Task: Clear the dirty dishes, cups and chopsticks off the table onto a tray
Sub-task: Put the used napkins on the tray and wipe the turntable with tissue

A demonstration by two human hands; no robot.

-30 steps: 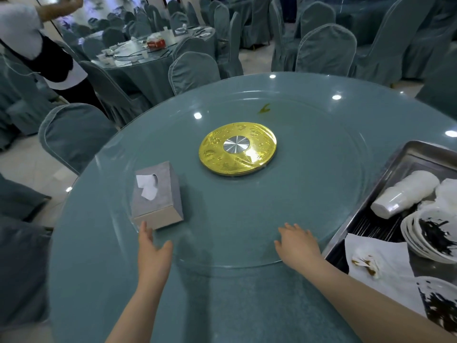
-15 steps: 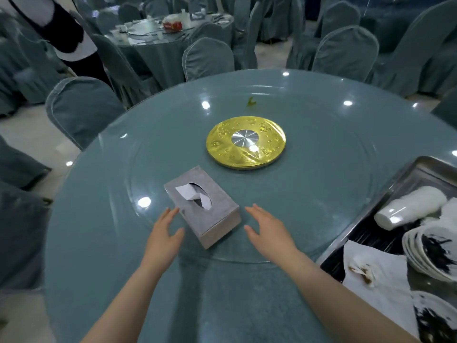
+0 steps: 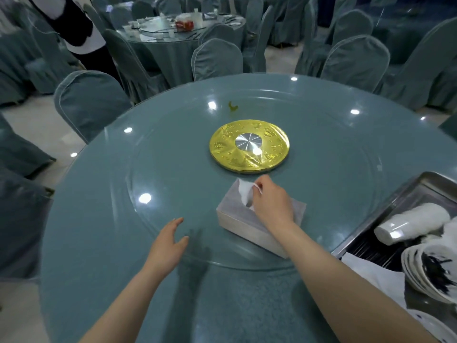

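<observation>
A metal tray (image 3: 395, 196) at the table's right edge holds stacked white cups (image 3: 410, 224) lying on their side, a stack of dirty bowls (image 3: 430, 271) and a soiled white napkin (image 3: 371, 273). A grey tissue box (image 3: 237, 219) sits on the glass turntable (image 3: 173, 184) in front of me. My right hand (image 3: 270, 201) rests over the box, fingers pinched on the white tissue (image 3: 244, 191) sticking out of its slot. My left hand (image 3: 170, 241) hovers open over the turntable's near edge, left of the box.
A gold disc with a silver hub (image 3: 249, 147) marks the turntable's centre, with a small green food scrap (image 3: 232, 107) beyond it. Covered chairs (image 3: 91, 100) ring the table. A person (image 3: 81, 33) stands at the back left beside another laid table (image 3: 183, 28).
The tissue box has travelled rightward with the turntable, from my left to under my right hand. My right hand has moved onto it and pinched the tissue. My left hand drew back.
</observation>
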